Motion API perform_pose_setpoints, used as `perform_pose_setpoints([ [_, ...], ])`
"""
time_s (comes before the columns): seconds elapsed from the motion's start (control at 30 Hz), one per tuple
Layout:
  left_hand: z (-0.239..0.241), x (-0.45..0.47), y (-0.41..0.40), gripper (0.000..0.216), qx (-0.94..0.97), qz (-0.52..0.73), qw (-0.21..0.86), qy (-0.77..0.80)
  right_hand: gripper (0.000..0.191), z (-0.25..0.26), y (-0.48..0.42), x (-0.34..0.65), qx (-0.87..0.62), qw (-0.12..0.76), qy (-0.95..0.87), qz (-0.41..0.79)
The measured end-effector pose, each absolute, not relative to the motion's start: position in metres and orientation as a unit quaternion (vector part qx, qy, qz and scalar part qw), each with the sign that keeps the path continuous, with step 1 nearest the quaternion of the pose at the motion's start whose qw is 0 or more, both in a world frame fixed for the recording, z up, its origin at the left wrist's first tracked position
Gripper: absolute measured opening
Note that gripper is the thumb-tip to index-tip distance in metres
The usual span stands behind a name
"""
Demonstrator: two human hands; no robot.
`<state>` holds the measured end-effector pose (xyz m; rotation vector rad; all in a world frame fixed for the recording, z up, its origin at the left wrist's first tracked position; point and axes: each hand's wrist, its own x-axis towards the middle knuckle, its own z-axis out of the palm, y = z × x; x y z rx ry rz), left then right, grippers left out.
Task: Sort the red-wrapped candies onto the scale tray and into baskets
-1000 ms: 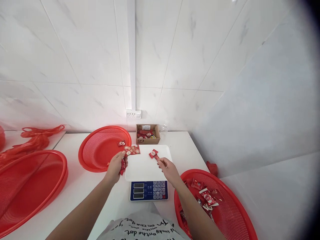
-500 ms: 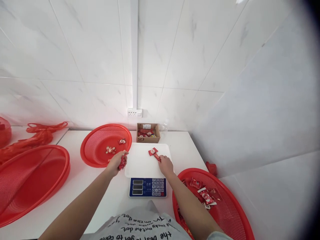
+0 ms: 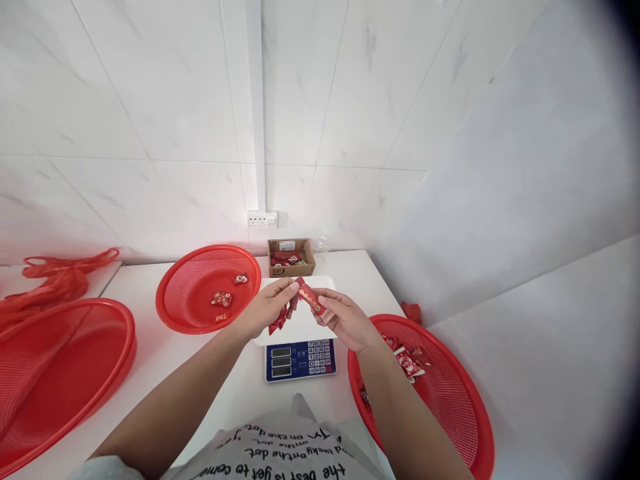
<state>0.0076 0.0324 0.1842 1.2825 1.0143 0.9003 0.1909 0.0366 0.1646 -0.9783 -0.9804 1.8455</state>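
Two hands are now meeting above the middle of the frame, while half a second ago they were staying apart. The right hand (image 3: 345, 320) was then touching the packets on the white tray (image 3: 300, 331); now it is pinching one end of a long red packet (image 3: 311, 298), and the left hand (image 3: 273, 303) is pinching the other end. So this packet is lying between both hands, above the tray, slanting down to the right. Under its fingers, the left hand is also holding some small red packets (image 3: 277, 323), as before. The patterned packet (image 3: 221, 299), which one second ago was hanging from the left hand, is resting in the round red basket (image 3: 173, 317) at centre left.

As for writing, the cardboard box (image 3: 291, 271) behind the tray is showing "SF", and the blue scale panel (image 3: 301, 361) is carrying number keys. At the bottom of the frame, the grey shirt (image 3: 295, 457) is bearing words such as "on the dot". The print on the long packet is being too small to read.
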Motion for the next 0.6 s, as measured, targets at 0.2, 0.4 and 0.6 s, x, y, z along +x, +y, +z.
perform_pose_setpoints([
  [0.2,0.208,0.015,0.034,0.035,0.54,0.456,0.544,0.452,0.037,0.182,0.039,0.2,-0.356,0.414,-0.45,0.706],
  [0.4,0.222,0.029,0.029,0.033,0.5,0.487,0.58,0.421,0.042,0.2,0.036,0.219,-0.376,0.409,-0.527,0.643],
  [0.6,0.229,0.037,0.016,0.037,0.482,0.479,0.599,0.424,0.045,0.213,0.029,0.232,-0.398,0.423,-0.601,0.55],
])
